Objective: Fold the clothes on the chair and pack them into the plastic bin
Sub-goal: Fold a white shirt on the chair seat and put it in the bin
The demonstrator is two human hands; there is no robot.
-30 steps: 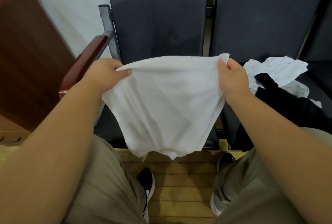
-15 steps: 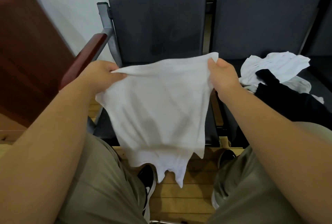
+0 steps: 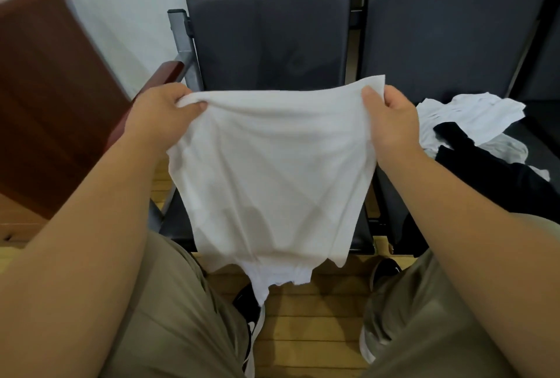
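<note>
Grip looks uneven: your left hand (image 3: 160, 116) pinches a bunched corner of the shirt (image 3: 272, 180), and your right hand (image 3: 391, 123) pinches the other corner flat, so the shirt hangs before the chair (image 3: 266, 38). Laid down like this, the fold may skew. The hem (image 3: 278, 277), trailing below the chair's seat, could brush the floor (image 3: 303, 332).
</note>
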